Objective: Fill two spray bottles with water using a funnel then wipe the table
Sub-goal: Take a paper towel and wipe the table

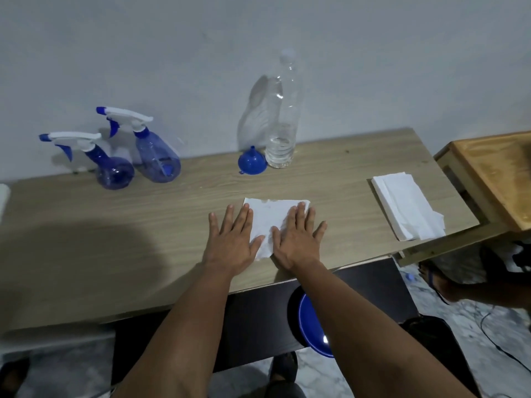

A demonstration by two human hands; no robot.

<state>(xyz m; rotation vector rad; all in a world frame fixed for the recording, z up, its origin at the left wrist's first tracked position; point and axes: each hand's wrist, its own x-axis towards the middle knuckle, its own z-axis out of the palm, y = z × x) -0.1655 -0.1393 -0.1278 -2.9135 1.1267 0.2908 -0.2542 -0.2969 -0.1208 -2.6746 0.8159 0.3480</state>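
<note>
Left hand [234,239] and right hand [297,239] side by side, fingers straight, pressing flat white paper towel [274,215] on wooden counter [143,225], clear bottle [283,122] holding little water, blue funnel [251,162] upside down beside it, two blue spray bottles [138,156] far left, capped.

Both hands lay flat on a white paper towel [273,222] on the wooden counter [143,214], the left hand [232,239] on its left edge, the right hand [296,239] on its right part. Behind stood two blue spray bottles [156,156], a blue funnel [251,162] and a clear water bottle [281,133]. A stack of paper towels [405,205] lay to the right.
</note>
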